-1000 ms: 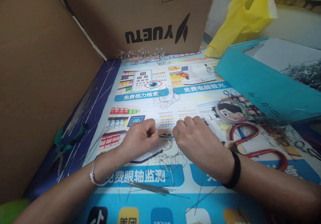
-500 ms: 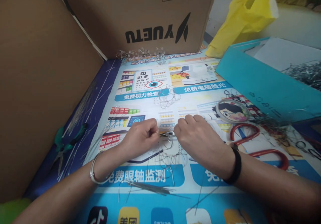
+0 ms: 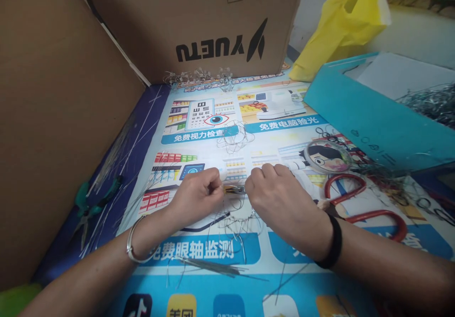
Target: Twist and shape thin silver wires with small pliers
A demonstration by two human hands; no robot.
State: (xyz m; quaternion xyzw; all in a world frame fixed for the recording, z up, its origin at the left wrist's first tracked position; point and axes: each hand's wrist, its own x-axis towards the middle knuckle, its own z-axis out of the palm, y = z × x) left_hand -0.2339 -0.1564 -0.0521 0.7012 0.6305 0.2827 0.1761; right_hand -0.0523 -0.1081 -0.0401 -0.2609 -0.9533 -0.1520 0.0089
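My left hand [image 3: 201,191] is closed, thumb and fingers curled together above the printed sheet. Close beside it, my right hand [image 3: 280,203] is also closed, knuckles up. A short shiny metal piece [image 3: 234,189] bridges the gap between the two fists. Its left end goes into my left fingers and looks yellowish there; its right end meets my right fist, whose grip is hidden. Just below hangs or lies a tangled frame of thin bent wire [image 3: 236,222]; whether it joins the metal piece I cannot tell. Farther off sits a similar round wire frame [image 3: 234,137].
Straight wires [image 3: 209,266] lie near the front. Teal-handled pliers [image 3: 87,208] rest at left, red-handled scissors [image 3: 344,186] at right by a tape roll [image 3: 327,157]. A blue box [image 3: 373,113] holds dark wire. Cardboard [image 3: 220,4] stands behind small wire pieces [image 3: 202,76].
The view has shifted very slightly. The metal piece between my hands has turned a little, and my right hand has moved slightly to the left; both stay closed.
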